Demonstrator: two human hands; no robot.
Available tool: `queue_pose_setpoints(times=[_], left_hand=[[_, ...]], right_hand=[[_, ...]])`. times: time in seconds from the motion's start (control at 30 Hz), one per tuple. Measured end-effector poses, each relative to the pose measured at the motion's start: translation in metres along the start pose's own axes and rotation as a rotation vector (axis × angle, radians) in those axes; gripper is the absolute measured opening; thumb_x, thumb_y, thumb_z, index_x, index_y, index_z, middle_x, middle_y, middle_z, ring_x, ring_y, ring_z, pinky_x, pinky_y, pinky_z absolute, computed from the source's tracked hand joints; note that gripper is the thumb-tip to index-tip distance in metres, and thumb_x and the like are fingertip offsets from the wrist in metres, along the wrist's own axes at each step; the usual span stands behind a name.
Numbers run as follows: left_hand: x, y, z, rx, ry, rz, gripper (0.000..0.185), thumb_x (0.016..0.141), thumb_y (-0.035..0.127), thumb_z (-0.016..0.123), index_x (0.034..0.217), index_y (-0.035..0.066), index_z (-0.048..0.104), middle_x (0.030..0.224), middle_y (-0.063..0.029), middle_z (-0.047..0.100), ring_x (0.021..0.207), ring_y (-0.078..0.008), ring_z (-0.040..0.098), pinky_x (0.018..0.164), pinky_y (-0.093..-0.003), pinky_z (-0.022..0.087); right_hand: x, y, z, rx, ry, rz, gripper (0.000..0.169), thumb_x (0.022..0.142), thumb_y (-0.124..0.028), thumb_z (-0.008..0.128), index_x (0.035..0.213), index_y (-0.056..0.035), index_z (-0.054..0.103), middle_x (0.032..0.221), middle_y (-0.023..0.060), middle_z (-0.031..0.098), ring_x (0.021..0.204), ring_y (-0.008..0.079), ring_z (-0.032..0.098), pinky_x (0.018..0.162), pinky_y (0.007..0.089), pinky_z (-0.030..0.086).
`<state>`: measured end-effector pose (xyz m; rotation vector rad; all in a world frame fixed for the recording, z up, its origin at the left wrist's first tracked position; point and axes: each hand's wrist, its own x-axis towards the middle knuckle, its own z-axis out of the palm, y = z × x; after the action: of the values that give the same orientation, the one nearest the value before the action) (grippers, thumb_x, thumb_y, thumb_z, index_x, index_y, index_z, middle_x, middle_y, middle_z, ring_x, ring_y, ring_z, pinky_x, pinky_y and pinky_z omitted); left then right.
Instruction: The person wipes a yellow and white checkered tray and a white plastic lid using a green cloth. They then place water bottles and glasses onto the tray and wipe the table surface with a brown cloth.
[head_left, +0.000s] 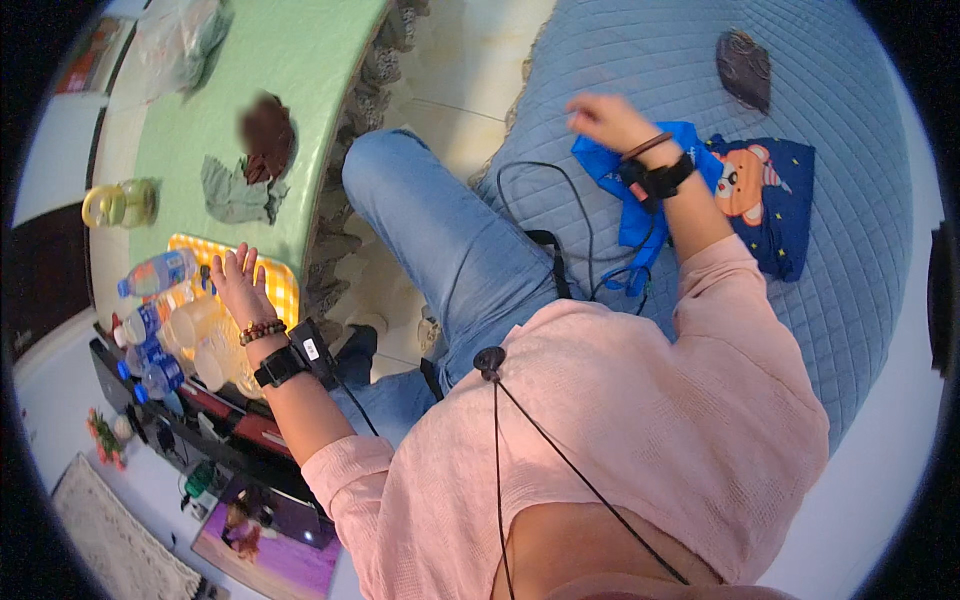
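Note:
My left hand is raised with its fingers apart and nothing in it, over the edge of a yellow-and-white checked tray. Near its fingers lies a clear plastic bottle with a blue cap. Several more bottles and pale plastic cups crowd the tray beside the wrist. My right hand is over the bed, slightly blurred, its fingers partly curled; I see no object in it. Below its wrist lies a bright blue bag, next to a folded dark blue cloth with a bear print.
A green-topped table holds a brown crumpled item, a grey-green cloth, a yellow-green jar and a plastic bag. On the quilted blue bed lie a dark pouch and a looped black cable.

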<state>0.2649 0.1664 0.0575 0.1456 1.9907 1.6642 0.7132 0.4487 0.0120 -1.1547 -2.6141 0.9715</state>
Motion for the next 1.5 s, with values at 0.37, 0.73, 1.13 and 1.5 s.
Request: queue_pose_setpoints(times=[0.37, 0.73, 1.13, 1.5], left_hand=[[-0.042, -0.003, -0.038, 0.064, 0.063, 0.013, 0.046, 0.086, 0.017, 0.049, 0.127, 0.009, 0.031, 0.095, -0.0125, 0.062, 0.08, -0.0177, 0.061, 0.063, -0.0258, 0.044], [0.014, -0.042, 0.006, 0.406, 0.051, 0.241, 0.048, 0.079, 0.02, 0.056, 0.121, 0.001, 0.041, 0.103, -0.0132, 0.058, 0.091, -0.0189, 0.056, 0.076, -0.03, 0.043], [0.05, -0.033, 0.055, 1.087, 0.178, 0.303, 0.051, 0.075, 0.02, 0.057, 0.121, 0.005, 0.043, 0.128, -0.0217, 0.038, 0.117, -0.0361, 0.036, 0.096, -0.0537, 0.023], [0.071, -0.017, 0.036, 0.743, 0.298, 0.221, 0.017, 0.071, 0.017, 0.065, 0.082, 0.007, 0.056, 0.095, -0.0065, 0.061, 0.098, -0.0254, 0.054, 0.095, -0.0532, 0.024]], right_hand=[[0.027, 0.082, 0.113, -0.135, -0.217, 0.165, 0.029, 0.066, -0.032, 0.065, 0.067, -0.0028, 0.059, 0.072, 0.0167, 0.061, 0.07, 0.0325, 0.059, 0.064, 0.0381, 0.047], [0.07, 0.086, 0.115, 0.028, -0.603, 0.382, 0.034, 0.072, -0.022, 0.064, 0.045, -0.0039, 0.054, 0.045, 0.0082, 0.054, 0.04, 0.0176, 0.05, 0.043, 0.0334, 0.041], [0.048, 0.107, 0.109, 0.234, -0.614, 0.953, 0.012, 0.074, -0.01, 0.065, 0.066, -0.004, 0.058, 0.06, 0.0094, 0.062, 0.048, 0.0144, 0.058, 0.04, 0.0248, 0.043], [0.126, 0.152, 0.014, 0.109, -0.351, 0.962, 0.007, 0.076, -0.006, 0.058, 0.073, 0.0003, 0.059, 0.061, 0.0087, 0.057, 0.055, 0.0206, 0.057, 0.047, 0.0338, 0.047]])
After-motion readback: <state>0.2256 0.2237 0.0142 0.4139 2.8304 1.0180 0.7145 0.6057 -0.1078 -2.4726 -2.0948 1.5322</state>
